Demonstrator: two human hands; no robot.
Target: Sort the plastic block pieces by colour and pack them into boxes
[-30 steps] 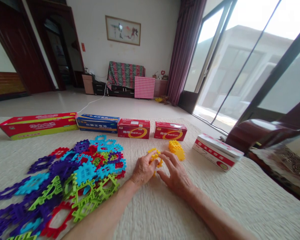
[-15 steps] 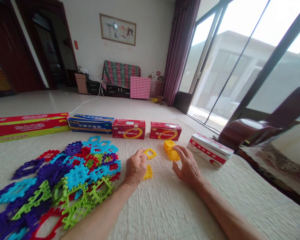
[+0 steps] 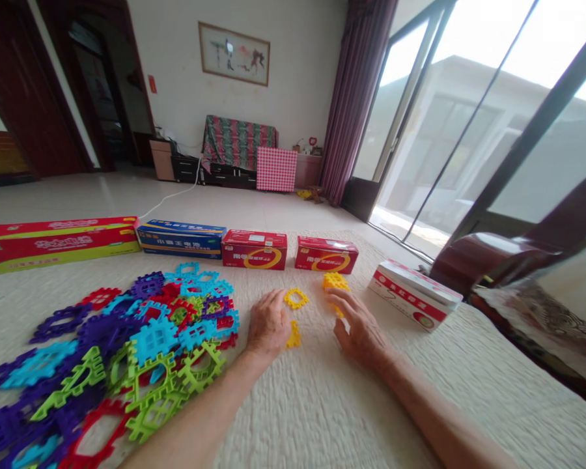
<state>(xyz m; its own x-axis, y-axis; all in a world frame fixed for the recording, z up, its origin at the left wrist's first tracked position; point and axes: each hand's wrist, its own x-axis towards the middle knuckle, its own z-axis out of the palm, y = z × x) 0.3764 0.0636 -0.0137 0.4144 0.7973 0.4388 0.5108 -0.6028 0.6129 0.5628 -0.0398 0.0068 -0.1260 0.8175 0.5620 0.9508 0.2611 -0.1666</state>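
Note:
My left hand (image 3: pixel 268 324) rests low over the cloth, fingers stretched forward and the thumb beside them; nothing shows in it. Just right of its fingertips lies a flat yellow toothed building piece (image 3: pixel 296 299) with an open middle. A second yellow building piece (image 3: pixel 294 334) is partly covered by the same hand. My right hand (image 3: pixel 360 329) has thumb and fingers apart, its fingertips in front of a yellow block of joined pieces (image 3: pixel 336 281). They hide part of the block, so whether they touch it is unclear.
Left of my hands spreads a pile of purple, blue, red and green building pieces (image 3: pixel 151 339). Behind stand a long red-green box (image 3: pixel 63 244), a blue box (image 3: pixel 181 240) and two red boxes (image 3: pixel 254 249). A white-red box (image 3: pixel 415 294) sits at right. All rest on a quilted cover (image 3: pixel 297 417).
My left fingers have straightened from a more curled pose. My right hand has shifted slightly left, covering more of the yellow block. The view has moved slightly.

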